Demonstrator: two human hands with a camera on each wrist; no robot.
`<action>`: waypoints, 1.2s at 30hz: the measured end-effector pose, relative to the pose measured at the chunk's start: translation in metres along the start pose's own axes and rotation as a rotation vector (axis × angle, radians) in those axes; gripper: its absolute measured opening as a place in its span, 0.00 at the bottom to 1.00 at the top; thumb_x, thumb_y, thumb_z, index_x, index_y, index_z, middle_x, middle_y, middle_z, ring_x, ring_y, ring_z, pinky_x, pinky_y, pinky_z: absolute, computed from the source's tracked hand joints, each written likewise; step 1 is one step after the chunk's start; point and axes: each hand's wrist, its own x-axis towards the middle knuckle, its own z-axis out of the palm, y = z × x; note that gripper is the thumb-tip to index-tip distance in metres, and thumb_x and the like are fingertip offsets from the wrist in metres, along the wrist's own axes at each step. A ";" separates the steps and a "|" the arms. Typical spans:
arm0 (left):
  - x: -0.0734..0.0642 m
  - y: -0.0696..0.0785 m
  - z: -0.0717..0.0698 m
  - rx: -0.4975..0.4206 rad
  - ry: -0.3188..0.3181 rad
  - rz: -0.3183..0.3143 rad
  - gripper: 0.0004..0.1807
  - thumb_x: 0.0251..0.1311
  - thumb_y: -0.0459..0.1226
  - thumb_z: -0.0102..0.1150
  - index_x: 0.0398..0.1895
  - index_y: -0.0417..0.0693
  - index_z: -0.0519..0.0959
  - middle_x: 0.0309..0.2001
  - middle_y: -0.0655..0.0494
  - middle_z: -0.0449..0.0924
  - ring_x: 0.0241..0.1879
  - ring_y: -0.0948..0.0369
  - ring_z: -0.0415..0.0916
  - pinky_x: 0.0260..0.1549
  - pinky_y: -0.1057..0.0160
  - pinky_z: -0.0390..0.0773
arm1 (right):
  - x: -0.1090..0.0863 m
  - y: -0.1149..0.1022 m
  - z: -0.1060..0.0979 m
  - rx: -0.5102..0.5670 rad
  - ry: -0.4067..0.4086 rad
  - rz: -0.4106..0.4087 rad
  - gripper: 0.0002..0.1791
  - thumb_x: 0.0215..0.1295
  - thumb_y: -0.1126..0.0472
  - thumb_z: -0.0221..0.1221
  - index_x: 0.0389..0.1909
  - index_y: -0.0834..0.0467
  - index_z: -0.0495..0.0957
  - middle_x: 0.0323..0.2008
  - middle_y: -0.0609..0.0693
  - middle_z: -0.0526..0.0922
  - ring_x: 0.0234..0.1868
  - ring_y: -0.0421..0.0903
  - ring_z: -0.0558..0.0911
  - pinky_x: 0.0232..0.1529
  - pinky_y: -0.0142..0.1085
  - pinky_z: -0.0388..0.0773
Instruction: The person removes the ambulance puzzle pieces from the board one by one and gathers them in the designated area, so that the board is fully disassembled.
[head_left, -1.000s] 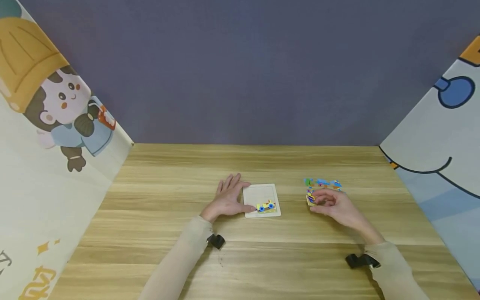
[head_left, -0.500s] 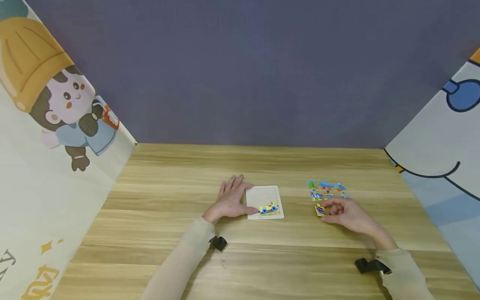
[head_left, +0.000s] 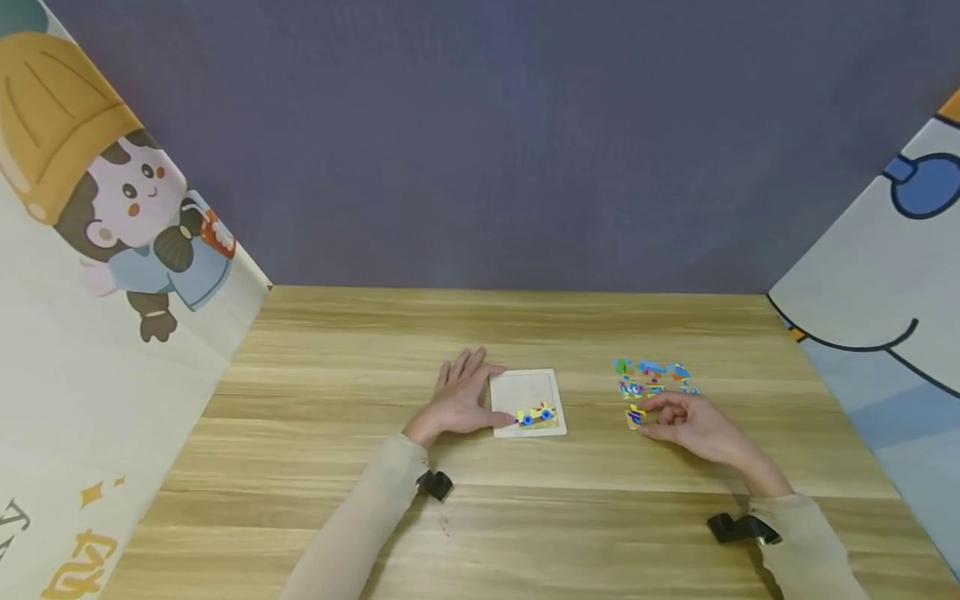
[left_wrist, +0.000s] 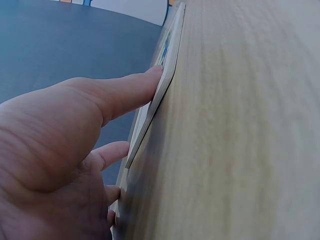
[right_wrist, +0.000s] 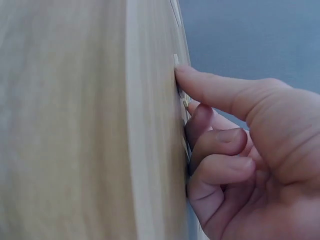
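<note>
My left hand point(head_left: 461, 402) lies spread at the left side of a square white puzzle board point(head_left: 521, 385). Its thumb rests on the board's lower left, as the left wrist view also shows on the board's edge point(left_wrist: 162, 95). Joined pieces with a yellow and blue vehicle picture point(head_left: 537, 415) sit in the board's lower part. To the right, my right hand point(head_left: 690, 425) pinches a small yellow and blue puzzle piece point(head_left: 634, 417) between thumb and index finger, low at the tabletop. In the right wrist view the other fingers point(right_wrist: 220, 170) are curled and mostly hide the piece.
Several loose colourful puzzle pieces point(head_left: 651, 367) lie just beyond my right hand. The wooden table point(head_left: 525, 517) ends at a dark back panel point(head_left: 480, 150). Printed cartoon panels stand on the left and right sides.
My right hand has drawn slightly right and nearer with the pinched piece, uncovering more loose pieces, and the piece has turned a little. The left hand stays on the board.
</note>
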 end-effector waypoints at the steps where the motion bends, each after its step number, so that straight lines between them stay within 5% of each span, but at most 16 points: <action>1: 0.000 0.001 -0.001 -0.003 0.003 0.003 0.49 0.59 0.59 0.72 0.81 0.56 0.65 0.89 0.47 0.36 0.88 0.46 0.27 0.83 0.38 0.23 | 0.000 0.000 0.000 -0.001 0.004 0.002 0.24 0.66 0.55 0.73 0.57 0.65 0.82 0.31 0.49 0.82 0.28 0.37 0.74 0.32 0.30 0.72; 16: -0.003 0.005 -0.002 -0.012 0.014 0.009 0.48 0.60 0.57 0.73 0.81 0.54 0.65 0.89 0.45 0.37 0.88 0.45 0.29 0.83 0.36 0.25 | 0.000 0.000 -0.001 0.031 0.002 0.023 0.25 0.67 0.55 0.73 0.58 0.65 0.81 0.31 0.49 0.81 0.28 0.37 0.73 0.33 0.30 0.71; 23: 0.002 0.000 0.004 -0.014 0.007 0.009 0.48 0.60 0.58 0.72 0.81 0.55 0.65 0.89 0.47 0.36 0.88 0.46 0.27 0.83 0.38 0.22 | -0.004 -0.002 -0.006 0.176 -0.008 0.059 0.26 0.68 0.55 0.72 0.60 0.64 0.80 0.32 0.49 0.83 0.20 0.37 0.70 0.19 0.32 0.70; 29: -0.003 0.006 -0.001 -0.006 0.009 0.004 0.47 0.61 0.56 0.72 0.81 0.54 0.65 0.89 0.46 0.37 0.88 0.45 0.28 0.83 0.37 0.24 | -0.002 -0.012 -0.008 0.188 0.017 0.024 0.25 0.69 0.55 0.71 0.60 0.64 0.80 0.34 0.50 0.84 0.19 0.37 0.70 0.18 0.33 0.71; 36: -0.004 0.005 -0.003 -0.005 0.008 0.015 0.47 0.61 0.57 0.72 0.80 0.54 0.65 0.89 0.44 0.37 0.88 0.44 0.28 0.83 0.36 0.25 | 0.011 -0.028 0.007 0.248 -0.045 -0.018 0.23 0.69 0.58 0.71 0.59 0.65 0.80 0.33 0.51 0.83 0.20 0.38 0.71 0.20 0.32 0.72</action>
